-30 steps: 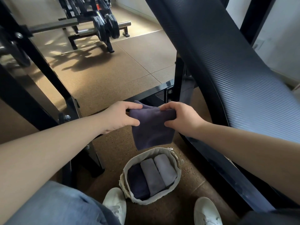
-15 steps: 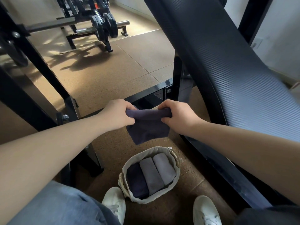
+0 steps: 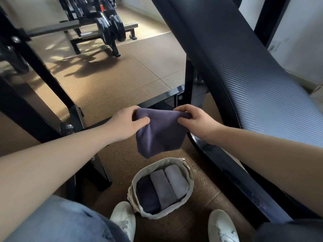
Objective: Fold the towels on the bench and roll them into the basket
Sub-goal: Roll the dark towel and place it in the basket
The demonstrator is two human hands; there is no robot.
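Towel (image 3: 160,135), dark purple and folded over, hangs in the air between both hands, above the floor (image 3: 122,81) and just beyond the basket (image 3: 190,186). Left hand (image 3: 125,123) pinches its upper left corner between thumb and curled fingers. Right hand (image 3: 197,123) pinches the upper right corner the same way. The top edge runs nearly level between the two grips, with a slight sag. The lower edge slants down to a blunt corner on the left, which ends a little above the basket's far rim without touching it.

The basket stands on the floor between two white shoes (image 3: 123,219), the left shoe almost against its wall. Three rolled towels lie side by side inside: a dark one (image 3: 148,196), a grey one (image 3: 163,187) and a pale one (image 3: 177,179). They fill nearly the whole width, and only a narrow dark gap shows at the near end of the paler rolls.

The padded bench (image 3: 236,75) slopes up on the right, its black base rail passing close to the basket's right side and under the right forearm. A black crossbar (image 3: 162,99) sits behind the towel. A black frame post (image 3: 52,81) stands on the left. Open floor stretches beyond to a weight rack (image 3: 104,28).
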